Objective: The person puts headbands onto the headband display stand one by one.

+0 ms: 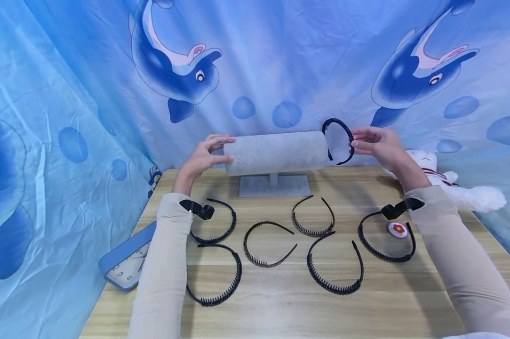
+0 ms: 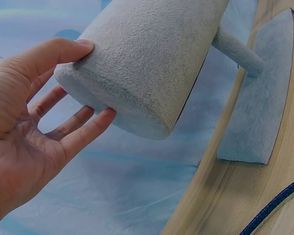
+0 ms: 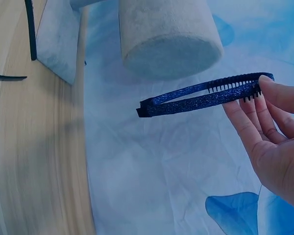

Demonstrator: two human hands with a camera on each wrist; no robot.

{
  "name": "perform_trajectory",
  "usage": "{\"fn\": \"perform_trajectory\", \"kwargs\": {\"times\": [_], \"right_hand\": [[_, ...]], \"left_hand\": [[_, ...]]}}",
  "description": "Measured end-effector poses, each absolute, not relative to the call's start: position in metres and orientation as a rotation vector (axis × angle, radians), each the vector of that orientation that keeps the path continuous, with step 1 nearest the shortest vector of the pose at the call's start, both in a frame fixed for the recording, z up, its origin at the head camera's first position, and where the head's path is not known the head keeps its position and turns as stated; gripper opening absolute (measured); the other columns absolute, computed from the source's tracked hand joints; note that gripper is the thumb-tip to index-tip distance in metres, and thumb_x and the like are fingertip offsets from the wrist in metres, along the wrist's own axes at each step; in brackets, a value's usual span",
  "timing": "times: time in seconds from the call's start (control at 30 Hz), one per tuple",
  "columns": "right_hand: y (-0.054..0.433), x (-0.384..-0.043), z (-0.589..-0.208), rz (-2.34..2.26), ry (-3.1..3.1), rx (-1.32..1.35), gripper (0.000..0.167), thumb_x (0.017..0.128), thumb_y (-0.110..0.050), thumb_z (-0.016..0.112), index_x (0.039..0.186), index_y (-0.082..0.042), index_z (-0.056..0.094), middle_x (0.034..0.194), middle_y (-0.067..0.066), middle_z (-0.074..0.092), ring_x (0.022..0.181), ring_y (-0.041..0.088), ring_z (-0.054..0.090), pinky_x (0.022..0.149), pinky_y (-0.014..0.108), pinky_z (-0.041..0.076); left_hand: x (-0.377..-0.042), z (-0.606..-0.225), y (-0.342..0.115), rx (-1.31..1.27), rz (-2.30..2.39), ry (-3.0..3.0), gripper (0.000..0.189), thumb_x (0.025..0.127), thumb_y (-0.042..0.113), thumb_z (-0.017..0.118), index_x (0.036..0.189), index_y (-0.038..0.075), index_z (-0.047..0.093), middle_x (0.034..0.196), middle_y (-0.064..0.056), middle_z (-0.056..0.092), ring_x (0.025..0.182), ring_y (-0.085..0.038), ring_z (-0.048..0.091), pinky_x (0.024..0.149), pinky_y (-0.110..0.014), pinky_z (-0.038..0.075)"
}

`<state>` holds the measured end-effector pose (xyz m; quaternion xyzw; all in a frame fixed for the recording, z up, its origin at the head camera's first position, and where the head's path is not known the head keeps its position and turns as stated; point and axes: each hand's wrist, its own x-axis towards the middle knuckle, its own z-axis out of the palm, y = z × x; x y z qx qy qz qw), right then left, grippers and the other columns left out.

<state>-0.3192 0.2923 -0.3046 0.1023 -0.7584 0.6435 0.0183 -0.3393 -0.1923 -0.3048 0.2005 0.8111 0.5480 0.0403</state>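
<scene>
A grey plush display stand (image 1: 276, 153) has a horizontal roll on a short post over a flat base (image 1: 252, 188). My left hand (image 1: 202, 157) holds the roll's left end, thumb on the near side and fingertips against the end face, as the left wrist view shows. Off the roll's right end, my right hand (image 1: 382, 145) pinches a dark toothed headband (image 3: 196, 102) between thumb and fingers. In the right wrist view the band glitters blue, its teeth facing inward and its tips pointing away from the hand. The headband stands clear of the roll's end there.
Several more dark toothed headbands, one of them a thin band (image 1: 266, 265), lie on the wooden table (image 1: 272, 310) in front of the stand. A round flower badge (image 1: 397, 230) sits inside the rightmost one. A white plush toy (image 1: 479, 197) is at right, a blue-framed case (image 1: 125, 263) at left.
</scene>
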Motion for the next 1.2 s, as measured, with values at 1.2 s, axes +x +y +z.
{"fn": "perform_trajectory", "kwargs": {"times": [1.2], "right_hand": [[0.237,-0.321,-0.333,1.944,-2.354,0.322,0.041,0.094,0.004,0.067,0.134,0.007,0.055,0.092,-0.006,0.066,0.083,0.004,0.066,0.078,0.023,0.063]], "left_hand": [[-0.339,-0.305,-0.192,0.606,1.684,2.467,0.056,0.090,0.003,0.075,0.143,0.004,0.057,0.154,-0.010,0.037,0.146,-0.033,0.039,0.112,-0.047,0.048]]}}
